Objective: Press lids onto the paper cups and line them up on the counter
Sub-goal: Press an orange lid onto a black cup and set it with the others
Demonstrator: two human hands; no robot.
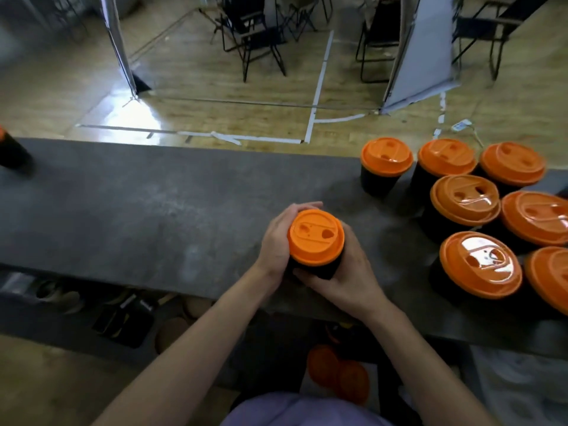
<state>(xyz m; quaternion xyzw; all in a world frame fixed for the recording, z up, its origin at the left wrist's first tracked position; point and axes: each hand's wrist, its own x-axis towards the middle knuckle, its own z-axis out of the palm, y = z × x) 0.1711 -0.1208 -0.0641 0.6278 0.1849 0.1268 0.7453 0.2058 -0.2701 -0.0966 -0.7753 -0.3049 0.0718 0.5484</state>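
Every cup in view is capped, so you cannot see what any of them holds. The black paper cup (322,270) you are working on is over the long grey counter (153,210), towards its near edge and about mid-scene. Your hands hide its base, so whether it rests on the surface cannot be told. Its round orange plastic lid (316,238) sits level on the rim, with a sip hole and a small recess showing on top. Your left hand (278,238) wraps the cup's left side, its fingers curled round the far side just under the lid's edge. Your right hand (347,272) cradles the near right side, its fingers curled against the black wall below the lid. Both hands are clamped on this one cup. Well apart to the right, a cluster of seven lidded black cups (465,199) stands bunched together. A lone dark cup (12,155) stands at the far left edge. Loose orange lids (338,373) lie below the counter, near you.
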